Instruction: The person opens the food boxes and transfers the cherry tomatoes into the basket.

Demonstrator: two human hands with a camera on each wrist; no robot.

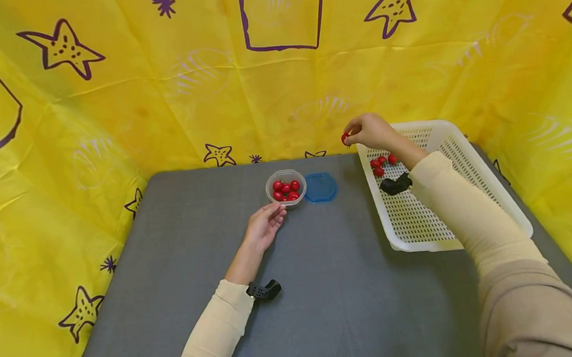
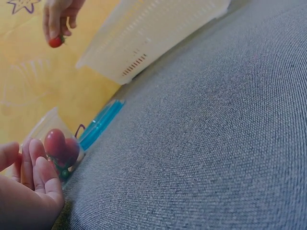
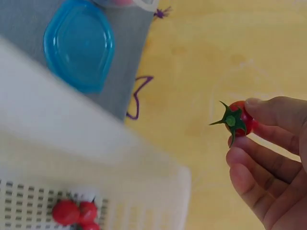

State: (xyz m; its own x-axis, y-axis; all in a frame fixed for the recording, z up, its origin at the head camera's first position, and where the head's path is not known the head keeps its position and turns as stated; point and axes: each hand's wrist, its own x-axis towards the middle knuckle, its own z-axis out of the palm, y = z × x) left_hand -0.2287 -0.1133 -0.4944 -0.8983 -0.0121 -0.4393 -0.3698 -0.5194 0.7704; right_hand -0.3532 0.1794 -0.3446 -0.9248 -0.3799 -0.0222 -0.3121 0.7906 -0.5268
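My right hand (image 1: pixel 371 131) pinches a red cherry tomato (image 3: pixel 240 117) between thumb and fingertips, held in the air by the far left corner of the white basket (image 1: pixel 390 232). Its green leafy top shows in the right wrist view. At the near side of a small clear container (image 1: pixel 288 205) is my left hand (image 1: pixel 264 225), its fingers loosely bent by the rim; whether they touch it I cannot tell. Several cherry tomatoes (image 1: pixel 286 188) lie inside that container. Just right of it, a blue lid (image 1: pixel 320 187) rests flat on the grey table.
More cherry tomatoes (image 1: pixel 378 165) lie in the basket's far left part. The basket takes up the right side of the grey table (image 1: pixel 328 311). Yellow printed cloth (image 1: pixel 279 105) hangs behind and along both sides.
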